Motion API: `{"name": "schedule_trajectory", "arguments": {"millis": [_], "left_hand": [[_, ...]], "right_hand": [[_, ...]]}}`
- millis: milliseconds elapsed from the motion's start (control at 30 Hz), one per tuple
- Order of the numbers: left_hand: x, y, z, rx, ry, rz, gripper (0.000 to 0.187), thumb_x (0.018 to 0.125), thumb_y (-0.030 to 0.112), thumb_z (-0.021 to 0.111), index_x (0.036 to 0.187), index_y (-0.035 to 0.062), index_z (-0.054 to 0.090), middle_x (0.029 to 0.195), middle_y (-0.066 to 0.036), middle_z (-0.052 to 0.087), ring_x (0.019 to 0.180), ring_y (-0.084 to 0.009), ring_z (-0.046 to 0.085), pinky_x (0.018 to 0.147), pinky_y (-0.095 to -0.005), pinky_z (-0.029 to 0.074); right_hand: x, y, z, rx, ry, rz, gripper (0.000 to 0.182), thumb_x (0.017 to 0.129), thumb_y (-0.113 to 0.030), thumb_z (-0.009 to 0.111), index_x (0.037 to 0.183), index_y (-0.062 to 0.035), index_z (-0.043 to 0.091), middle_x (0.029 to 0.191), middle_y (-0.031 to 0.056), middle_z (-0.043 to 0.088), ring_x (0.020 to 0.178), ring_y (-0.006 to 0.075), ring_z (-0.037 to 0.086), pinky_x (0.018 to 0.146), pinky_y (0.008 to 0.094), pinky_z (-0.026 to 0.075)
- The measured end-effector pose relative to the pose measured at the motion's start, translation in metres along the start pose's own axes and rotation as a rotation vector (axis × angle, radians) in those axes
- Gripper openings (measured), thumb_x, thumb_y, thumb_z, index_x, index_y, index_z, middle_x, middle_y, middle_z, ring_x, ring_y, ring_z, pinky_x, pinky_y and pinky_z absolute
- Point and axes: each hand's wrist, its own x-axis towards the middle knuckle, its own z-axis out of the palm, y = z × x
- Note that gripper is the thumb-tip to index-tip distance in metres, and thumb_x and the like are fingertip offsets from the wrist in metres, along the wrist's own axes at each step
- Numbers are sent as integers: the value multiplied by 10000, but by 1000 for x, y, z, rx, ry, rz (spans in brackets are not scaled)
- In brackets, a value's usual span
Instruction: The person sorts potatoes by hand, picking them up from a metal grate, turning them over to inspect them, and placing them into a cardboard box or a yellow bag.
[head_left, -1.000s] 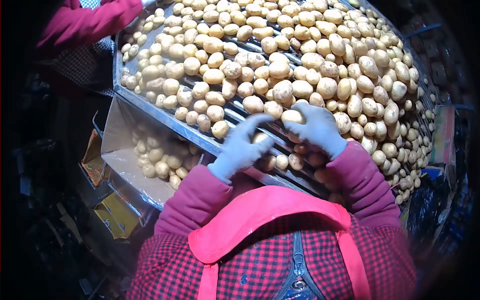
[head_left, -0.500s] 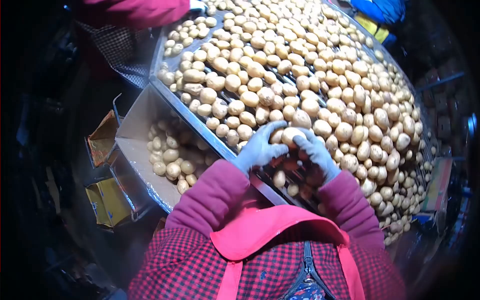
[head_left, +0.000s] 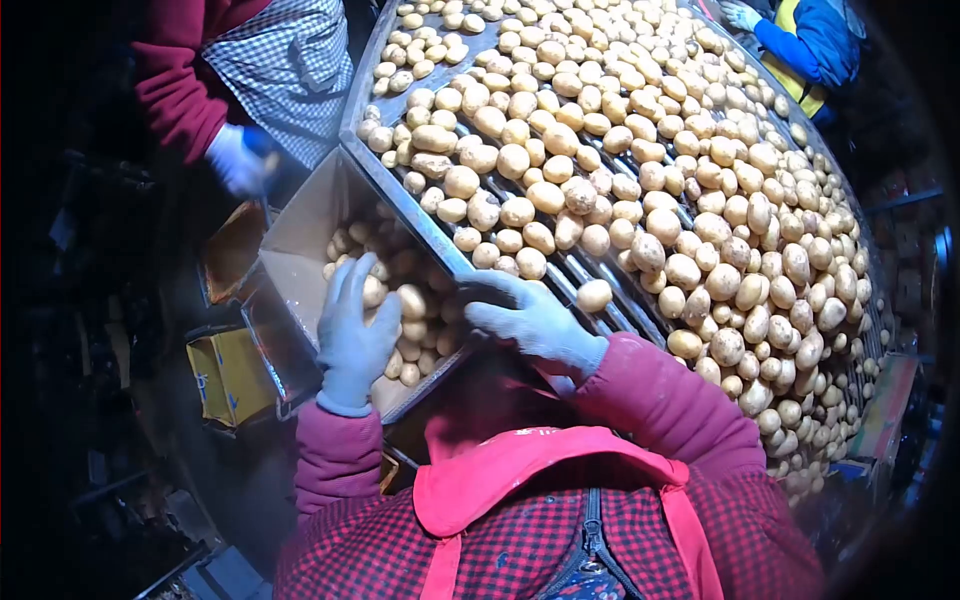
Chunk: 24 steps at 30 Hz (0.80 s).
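In the head view we are holding our gloved left hand (head_left: 357, 335) over the large open box (head_left: 300, 235), its fingers and thumb spreading wide. A potato (head_left: 373, 291) is showing in the gap between thumb and forefinger; whether we are touching it, we cannot tell. Our gloved right hand (head_left: 535, 322) is reaching across the table's near edge toward the same box, its fingers pointing left. Its palm is facing away from us, so we cannot tell whether it is gripping anything.

The large box is standing against the table (head_left: 402, 205), its pale walls surrounding a heap of potatoes (head_left: 411, 301). Beside it, we are seeing a yellow box (head_left: 232, 375) and a brown box (head_left: 233, 248), both lying open; we cannot make out their contents. Many loose potatoes (head_left: 780, 235) are covering the slatted table, and a single potato (head_left: 594, 296) is resting on bare slats near our right hand.

At upper left, a co-worker's gloved hand (head_left: 238, 160) is hanging near the large box; at upper right, a person in blue (head_left: 815, 45) is standing beyond the table.
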Motion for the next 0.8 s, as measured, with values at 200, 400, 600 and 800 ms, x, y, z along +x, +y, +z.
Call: {"name": "schedule_trajectory", "arguments": {"millis": [200, 400, 600, 800], "left_hand": [[113, 79, 92, -55, 18, 544, 465, 923, 287, 689, 1335, 78, 638, 1280, -200, 654, 1154, -376, 648, 956, -470, 520], [240, 143, 205, 545, -448, 297, 579, 923, 480, 640, 1387, 135, 603, 1285, -148, 683, 1170, -307, 674, 923, -495, 526], [258, 160, 209, 398, -649, 366, 537, 856, 539, 678, 1278, 207, 706, 1263, -142, 721, 1197, -316, 677, 1025, -454, 517], [207, 145, 219, -139, -610, 183, 422, 868, 379, 712, 1253, 207, 699, 1267, -172, 702, 1195, -349, 662, 1035, -454, 507]], "right_hand": [[-55, -20, -40, 168, 229, 132, 438, 1032, -212, 654, 1431, -45, 583, 1153, 44, 676, 856, 106, 647, 737, 266, 534], [-100, -15, -65, 110, 378, 132, 422, 1029, -178, 636, 1410, -4, 594, 1221, 51, 684, 1008, 100, 617, 878, 260, 511], [-106, 14, -84, 347, 510, 235, 362, 1010, -191, 649, 1336, -33, 633, 1090, 58, 717, 684, 104, 616, 579, 249, 476], [-100, 14, -81, 349, 551, 217, 384, 1010, -191, 642, 1350, -15, 613, 1098, 93, 714, 681, 106, 601, 549, 229, 456]]}}
